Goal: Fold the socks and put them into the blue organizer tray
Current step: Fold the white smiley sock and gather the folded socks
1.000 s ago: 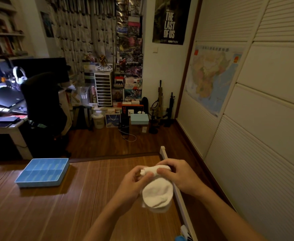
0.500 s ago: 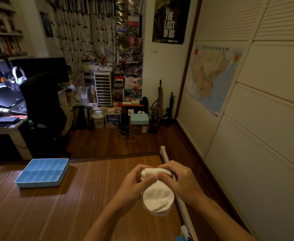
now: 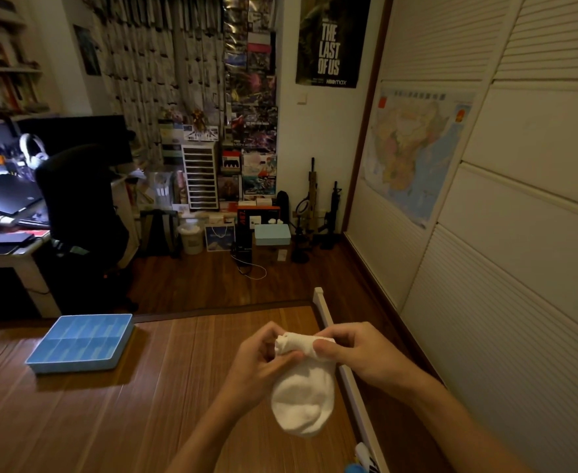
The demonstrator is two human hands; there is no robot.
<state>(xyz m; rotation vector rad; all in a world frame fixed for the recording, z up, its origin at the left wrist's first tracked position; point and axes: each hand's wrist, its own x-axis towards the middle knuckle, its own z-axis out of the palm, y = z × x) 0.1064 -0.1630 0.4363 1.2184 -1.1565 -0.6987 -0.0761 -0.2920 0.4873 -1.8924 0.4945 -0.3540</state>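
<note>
A white sock bundle [image 3: 303, 397] hangs in the air above the right side of the wooden surface [image 3: 110, 404]. Its top edge is rolled into a thick band. My left hand [image 3: 260, 361] pinches the left end of that band with thumb and fingers. My right hand [image 3: 356, 353] grips the right end, thumb pressed on the front. The rounded toe part droops below both hands. The blue organizer tray [image 3: 38, 361] lies flat at the far left of the surface, well apart from my hands, its several compartments showing nothing inside.
A white rail [image 3: 349, 380] runs along the surface's right edge, with a white wardrobe wall [image 3: 502, 302] beyond. Behind the surface are a desk [image 3: 4, 254], a black chair [image 3: 83, 213] and stacked boxes. Something blue and white [image 3: 362, 462] pokes in at the bottom edge.
The rolled band at the sock's top has grown slightly as both hands turn it. The bundle and hands stay in nearly the same spot; the tray has not moved.
</note>
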